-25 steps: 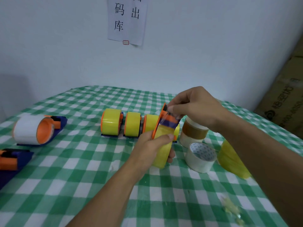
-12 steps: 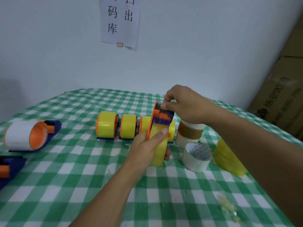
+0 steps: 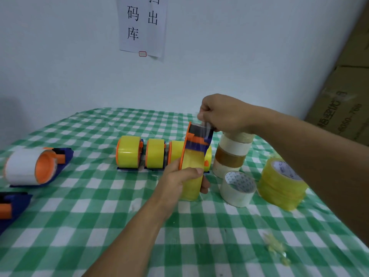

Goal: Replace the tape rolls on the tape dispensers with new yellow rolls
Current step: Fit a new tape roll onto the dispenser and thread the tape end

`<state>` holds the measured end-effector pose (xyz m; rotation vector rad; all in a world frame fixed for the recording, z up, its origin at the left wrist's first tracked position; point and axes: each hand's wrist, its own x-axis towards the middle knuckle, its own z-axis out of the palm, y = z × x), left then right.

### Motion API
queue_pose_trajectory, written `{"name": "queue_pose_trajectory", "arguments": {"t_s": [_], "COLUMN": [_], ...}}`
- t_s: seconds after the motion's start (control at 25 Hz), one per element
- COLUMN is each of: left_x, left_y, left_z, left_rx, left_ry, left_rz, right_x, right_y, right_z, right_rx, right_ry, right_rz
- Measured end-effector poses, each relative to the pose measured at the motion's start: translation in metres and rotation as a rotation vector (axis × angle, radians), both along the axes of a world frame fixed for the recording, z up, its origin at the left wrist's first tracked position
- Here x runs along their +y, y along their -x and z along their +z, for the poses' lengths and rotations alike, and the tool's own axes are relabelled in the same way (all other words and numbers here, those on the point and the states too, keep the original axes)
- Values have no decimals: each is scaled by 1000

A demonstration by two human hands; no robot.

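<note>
Green-checked table (image 3: 99,216) is carrying everything; stack of spare yellow rolls (image 3: 279,186) is sitting at R; L hand (image 3: 179,182) is gripping the yellow-loaded tape dispenser (image 3: 196,145) upright mid-table, just in front of 3 loaded dispensers (image 3: 127,152); R hand (image 3: 225,114), fingers curled, is pinching the clear tape end (image 3: 202,132) above the cutter; I'd be pulling it straight & taut, avoiding wrinkles.

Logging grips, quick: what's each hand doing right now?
Left hand: gripping the yellow roll on the dispenser.
Right hand: pinching the clear tape end above it.
</note>
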<state>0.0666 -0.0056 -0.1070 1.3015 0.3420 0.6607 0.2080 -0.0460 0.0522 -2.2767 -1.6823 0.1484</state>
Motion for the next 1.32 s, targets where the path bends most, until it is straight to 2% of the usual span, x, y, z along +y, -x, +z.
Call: {"name": "queue_pose_trajectory", "arguments": {"t_s": [0.24,0.44,0.76,1.04,1.16,1.32], "left_x": [-4,-4,0,0,2,0], "left_y": [1,-1,2,1,3,6], "left_z": [2,1,-3,11,15,18], "left_rx": [1,2,20,108,85,84], "left_ry": [-18,-19,-40,115,206,236], "left_rz": [-1,-8,-66,-32,-20,-24], "right_x": [1,1,-1,-3,-3,-1], "right_y": [-5,-6,-12,-7,-3,1], "right_z": [10,13,17,18,17,18], "right_rx": [198,196,295,311,310,318], "right_ry": [13,55,34,73,84,93], "right_rz": [-27,-20,-34,4,28,33]}}
